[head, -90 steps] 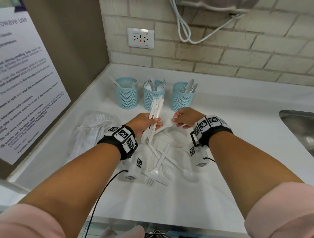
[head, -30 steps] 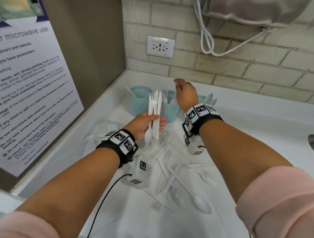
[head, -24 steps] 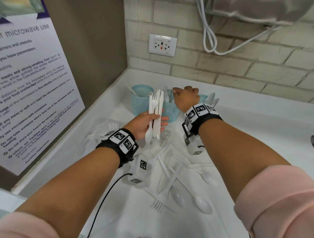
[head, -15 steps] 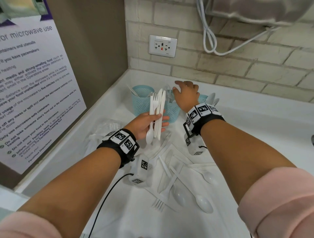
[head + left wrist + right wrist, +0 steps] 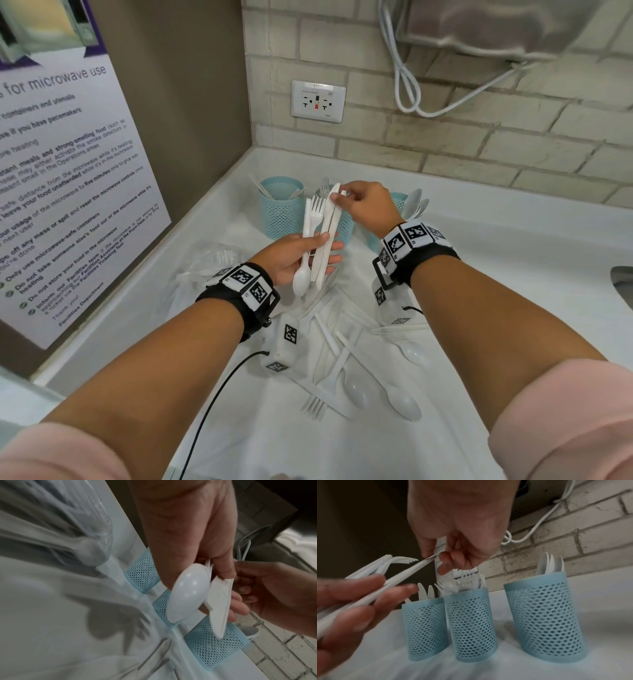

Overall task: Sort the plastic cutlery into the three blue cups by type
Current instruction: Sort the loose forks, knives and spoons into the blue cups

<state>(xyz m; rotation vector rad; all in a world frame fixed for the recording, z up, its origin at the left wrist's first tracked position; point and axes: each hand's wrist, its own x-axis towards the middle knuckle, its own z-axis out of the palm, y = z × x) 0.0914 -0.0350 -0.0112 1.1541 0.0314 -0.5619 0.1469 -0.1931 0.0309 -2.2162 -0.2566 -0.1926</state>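
My left hand (image 5: pixel 323 248) grips an upright bundle of white plastic cutlery (image 5: pixel 317 236): a spoon with its bowl down (image 5: pixel 187 593), a fork and knives. My right hand (image 5: pixel 337 198) pinches the upper end of one knife (image 5: pixel 419 564) in that bundle. Behind the hands stand three blue mesh cups. The left cup (image 5: pixel 424 627) holds knives, the middle cup (image 5: pixel 471 624) forks, the right cup (image 5: pixel 544 615) spoons. In the head view the left cup (image 5: pixel 281 209) is plain, while the hands mostly hide the other two.
Loose forks, knives and spoons (image 5: pixel 359 377) lie in a pile on the white counter (image 5: pixel 513 274) below my wrists. A clear plastic bag (image 5: pixel 212 260) lies at the left by the poster wall. A sink edge (image 5: pixel 622 284) shows at far right.
My right hand has come back from above the middle cup to the bundle and now pinches a knife's top. The left hand has held the bundle steady.
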